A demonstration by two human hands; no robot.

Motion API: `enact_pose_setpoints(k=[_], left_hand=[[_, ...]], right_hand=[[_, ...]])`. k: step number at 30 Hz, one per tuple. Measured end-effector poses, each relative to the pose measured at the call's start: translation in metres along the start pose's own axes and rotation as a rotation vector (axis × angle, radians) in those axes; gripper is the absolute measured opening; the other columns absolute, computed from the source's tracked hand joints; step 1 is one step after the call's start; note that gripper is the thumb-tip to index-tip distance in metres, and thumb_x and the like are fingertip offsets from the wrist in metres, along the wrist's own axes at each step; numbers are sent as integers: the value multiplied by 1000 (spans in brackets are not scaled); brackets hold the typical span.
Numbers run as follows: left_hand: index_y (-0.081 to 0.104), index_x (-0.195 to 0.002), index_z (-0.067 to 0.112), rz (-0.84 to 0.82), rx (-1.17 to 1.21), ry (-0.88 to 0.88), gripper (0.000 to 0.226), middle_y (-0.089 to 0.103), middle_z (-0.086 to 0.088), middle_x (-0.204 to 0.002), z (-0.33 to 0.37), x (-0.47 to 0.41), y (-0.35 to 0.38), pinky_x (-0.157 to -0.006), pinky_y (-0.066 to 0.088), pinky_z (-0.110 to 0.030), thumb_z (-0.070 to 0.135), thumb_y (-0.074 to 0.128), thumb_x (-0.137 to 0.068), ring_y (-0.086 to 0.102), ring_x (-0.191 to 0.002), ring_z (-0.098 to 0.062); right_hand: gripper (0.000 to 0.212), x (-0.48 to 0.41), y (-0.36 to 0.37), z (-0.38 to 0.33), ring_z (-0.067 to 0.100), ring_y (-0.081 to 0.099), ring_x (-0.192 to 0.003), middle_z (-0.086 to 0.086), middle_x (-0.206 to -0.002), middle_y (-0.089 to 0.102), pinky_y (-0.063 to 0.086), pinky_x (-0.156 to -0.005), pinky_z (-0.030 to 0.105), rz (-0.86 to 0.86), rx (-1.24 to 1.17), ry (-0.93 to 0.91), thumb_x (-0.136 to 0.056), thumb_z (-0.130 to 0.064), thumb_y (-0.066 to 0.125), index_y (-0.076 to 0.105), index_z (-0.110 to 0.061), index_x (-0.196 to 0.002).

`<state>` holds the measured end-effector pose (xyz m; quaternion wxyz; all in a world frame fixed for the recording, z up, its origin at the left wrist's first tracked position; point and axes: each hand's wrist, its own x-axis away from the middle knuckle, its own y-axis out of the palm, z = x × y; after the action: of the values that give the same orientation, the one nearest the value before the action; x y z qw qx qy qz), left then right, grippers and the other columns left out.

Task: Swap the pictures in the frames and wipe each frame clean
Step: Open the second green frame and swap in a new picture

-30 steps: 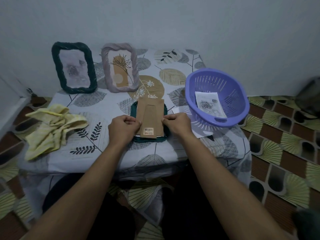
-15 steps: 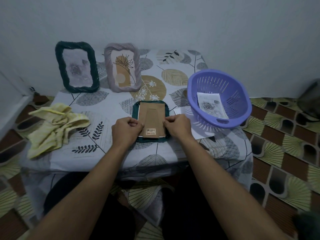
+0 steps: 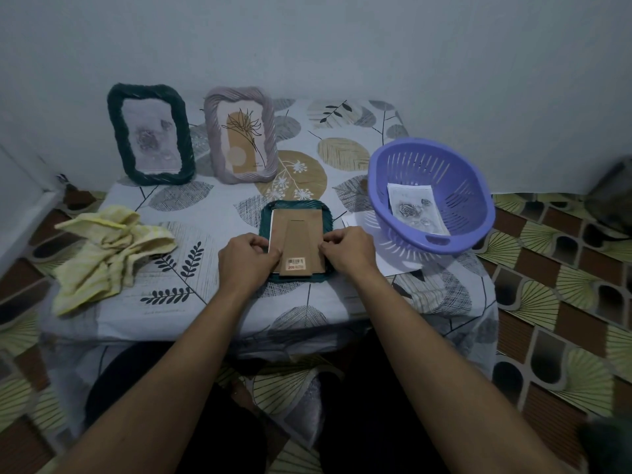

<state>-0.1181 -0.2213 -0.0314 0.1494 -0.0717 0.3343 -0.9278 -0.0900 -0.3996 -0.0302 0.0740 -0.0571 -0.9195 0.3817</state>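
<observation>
- The left hand (image 3: 248, 260) was at the near edge of the desk (image 3: 212, 295), fingers curled, pinching the left edge of the cardboard backing (image 3: 301, 234).
- The right hand (image 3: 349, 251) mirrored it, with thumb and curled fingers pinching the right edge of the same backing.
- The backing, with its stand flap and a barcode label (image 3: 296, 263) at the near end, lay on the teal frame (image 3: 295, 204). The frame was face down between the two hands. A thin white strip showed along the backing's left edge.
- A crumpled yellow cloth (image 3: 109, 248) lay on the left of the desk, well apart from the frame.
- A white sheet (image 3: 393, 265) lay just right of the right hand, partly under the purple basket (image 3: 403, 179).
- The basket sat on the right of the desk and contained a rose print (image 3: 415, 213).
- At the far edge, a dark green frame (image 3: 147, 90) stood upright against the wall (image 3: 342, 46), holding a pale floral print (image 3: 150, 138).
- A mauve frame (image 3: 239, 94) stood just beside it on the right, holding a line-drawn flower print (image 3: 241, 138).
</observation>
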Motion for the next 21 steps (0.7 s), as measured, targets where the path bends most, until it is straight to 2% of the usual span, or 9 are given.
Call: enact_pose_setpoints(k=[3, 6, 10, 14, 18, 21], left_hand=[[72, -112, 15, -25, -43, 13, 36, 67, -1, -89, 0, 0, 2, -74, 47, -28, 30, 73, -80, 62, -85, -19], [70, -117, 27, -41, -60, -17, 56, 68, -4, -106, 0, -2, 5, -89, 53, -43, 52, 58, -67, 61, -102, -28], [69, -113, 34, -61, -81, -72, 46, 66, -3, -114, 2, -4, 6, -96, 48, -49, 53, 54, -74, 56, -112, -30], [67, -116, 34, -56, -149, -87, 32, 61, -4, -124, 2, -10, 5, -99, 39, -44, 44, 57, -87, 46, -120, -33], [62, -125, 36, -58, -147, -90, 37, 54, -7, -131, 3, -21, 5, -102, 32, -46, 37, 49, -91, 37, -126, -35], [56, -134, 37, -105, -184, -92, 42, 46, -10, -136, 9, -27, 5, -102, 29, -46, 35, 42, -94, 33, -129, -34]], right_hand=[[26, 0, -1, 0, 19, 67, -100, 2, -104, 75, 52, -88, 28, -7, -9, 14, -87, -23, 68, 76, -19, -112], [28, 0, -1, -1, 19, 66, -101, 1, -105, 75, 51, -86, 28, -27, -14, 8, -89, -25, 65, 74, -21, -115], [29, 1, -2, -2, 20, 66, -104, 1, -111, 74, 51, -87, 28, -35, -3, -1, -89, -26, 64, 75, -23, -115], [30, -1, -3, -2, 18, 66, -102, -2, -108, 74, 52, -86, 29, -44, 15, 6, -88, -29, 65, 73, -24, -117], [39, -6, -2, -6, 21, 63, -103, 2, -107, 71, 49, -83, 28, -53, 5, 6, -88, -28, 60, 68, -21, -126], [39, -9, 0, -11, 26, 63, -106, 4, -110, 72, 52, -89, 36, -84, 28, -15, -86, -30, 57, 70, -23, -122]])
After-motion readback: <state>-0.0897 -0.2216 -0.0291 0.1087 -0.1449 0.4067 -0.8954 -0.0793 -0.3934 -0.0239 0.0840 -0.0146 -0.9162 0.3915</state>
